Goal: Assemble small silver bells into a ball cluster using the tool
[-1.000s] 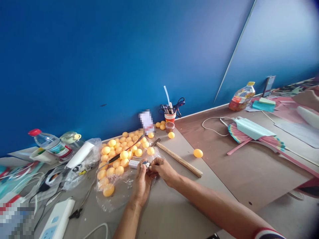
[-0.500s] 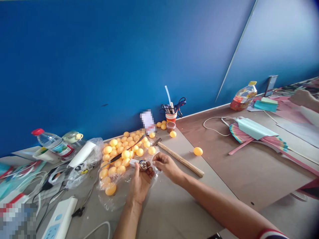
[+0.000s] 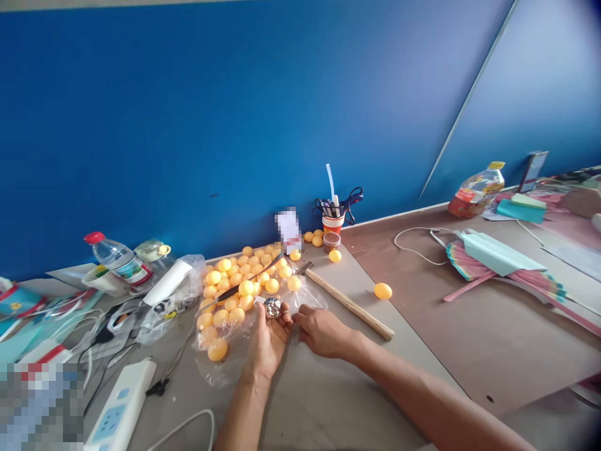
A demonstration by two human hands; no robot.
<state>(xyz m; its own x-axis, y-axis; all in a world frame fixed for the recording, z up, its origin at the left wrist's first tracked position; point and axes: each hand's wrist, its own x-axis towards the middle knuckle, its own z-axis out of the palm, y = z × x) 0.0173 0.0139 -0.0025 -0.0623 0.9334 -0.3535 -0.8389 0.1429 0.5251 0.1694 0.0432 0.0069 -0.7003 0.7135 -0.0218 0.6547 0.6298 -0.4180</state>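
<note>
In my left hand [image 3: 268, 343], palm up with the fingers curled, rests a shiny silvery cluster of small round pieces [image 3: 272, 307]; its kind is unclear. My right hand [image 3: 322, 331] is just to the right, its fingers pinched together beside my left fingertips. Whatever they grip, if anything, is too small to make out. Clear plastic film [image 3: 307, 294] spreads behind both hands. Many orange balls [image 3: 246, 287] lie on the plastic at the left, with a black-handled soldering iron [image 3: 230, 292] across them. A hammer [image 3: 352, 304] with a wooden handle lies beyond my right hand.
At the left are a power strip [image 3: 121, 401], tangled cables and a red-capped bottle [image 3: 119, 260]. A cup of tools [image 3: 333, 223] stands by the wall. One loose ball [image 3: 382, 290], a pleated pink paper piece [image 3: 507, 263] and a yellow-capped bottle [image 3: 479, 190] are farther right.
My right hand has turned knuckles-up and come lower, closer to my left fingertips. The silvery cluster remains in my left hand. The whole view has shifted slightly.
</note>
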